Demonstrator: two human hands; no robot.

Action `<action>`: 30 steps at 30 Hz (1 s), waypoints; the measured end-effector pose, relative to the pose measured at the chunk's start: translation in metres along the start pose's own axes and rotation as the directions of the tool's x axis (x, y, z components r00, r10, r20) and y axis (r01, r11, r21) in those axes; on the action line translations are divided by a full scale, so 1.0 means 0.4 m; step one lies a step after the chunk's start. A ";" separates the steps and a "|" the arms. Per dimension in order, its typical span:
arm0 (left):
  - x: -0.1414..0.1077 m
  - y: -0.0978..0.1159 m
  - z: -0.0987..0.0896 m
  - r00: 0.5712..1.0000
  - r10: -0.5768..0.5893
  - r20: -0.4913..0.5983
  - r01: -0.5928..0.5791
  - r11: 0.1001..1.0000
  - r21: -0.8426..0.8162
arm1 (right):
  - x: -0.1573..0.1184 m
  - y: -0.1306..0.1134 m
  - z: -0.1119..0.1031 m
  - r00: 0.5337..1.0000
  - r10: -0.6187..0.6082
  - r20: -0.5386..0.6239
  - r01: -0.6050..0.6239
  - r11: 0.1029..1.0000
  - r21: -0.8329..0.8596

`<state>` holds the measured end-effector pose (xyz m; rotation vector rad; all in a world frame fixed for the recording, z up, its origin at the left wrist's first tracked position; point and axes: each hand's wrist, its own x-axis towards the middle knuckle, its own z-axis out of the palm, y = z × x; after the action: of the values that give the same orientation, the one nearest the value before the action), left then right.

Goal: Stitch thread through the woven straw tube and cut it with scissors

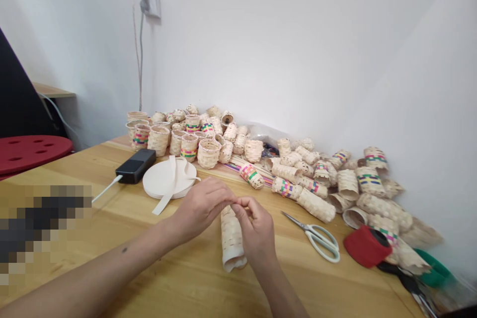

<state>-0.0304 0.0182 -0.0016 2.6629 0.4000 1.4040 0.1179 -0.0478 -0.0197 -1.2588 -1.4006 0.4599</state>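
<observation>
My left hand (pixel 204 203) and my right hand (pixel 257 228) meet fingertip to fingertip over the middle of the table. Both are closed in a pinch, and whatever sits between the fingertips is too small or hidden to name. Just below them is a pale woven tube (pixel 231 241), its open, ragged end towards me. The right hand covers part of its side and the hands hide its far end; I cannot tell whether a finger grips it. Left of the hands, a roll of white flat strip (pixel 152 179) lies with a loose end hanging over it.
White-handled scissors (pixel 322 246) and a red roll (pixel 367 246) lie on the right. Many small woven baskets (pixel 208 153), some with coloured bands, are heaped along the wall. A black power bank (pixel 136 165) with a white cable lies at left, near a red stool (pixel 33 151).
</observation>
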 end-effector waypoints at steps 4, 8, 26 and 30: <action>-0.003 0.007 0.006 0.998 -0.063 0.003 0.063 0.998 0.029 | 0.002 -0.001 0.002 1.000 0.022 -0.002 -0.022 1.000 0.015; -0.007 0.009 0.011 0.985 -0.175 -0.007 0.175 0.985 -0.012 | 0.002 0.000 0.002 1.000 0.027 0.004 -0.027 0.999 0.032; -0.004 -0.004 0.011 0.949 -0.311 0.048 0.313 0.948 -0.049 | 0.001 0.006 0.009 0.992 0.111 0.061 -0.119 0.982 0.144; 0.001 -0.002 0.011 0.883 -0.464 0.070 0.469 0.869 -0.155 | 0.001 0.009 0.011 0.989 0.137 0.050 -0.145 0.957 0.251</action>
<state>-0.0266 0.0193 -0.0041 2.2403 0.8194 1.1821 0.1157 -0.0446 -0.0239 -1.1490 -1.2378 0.7367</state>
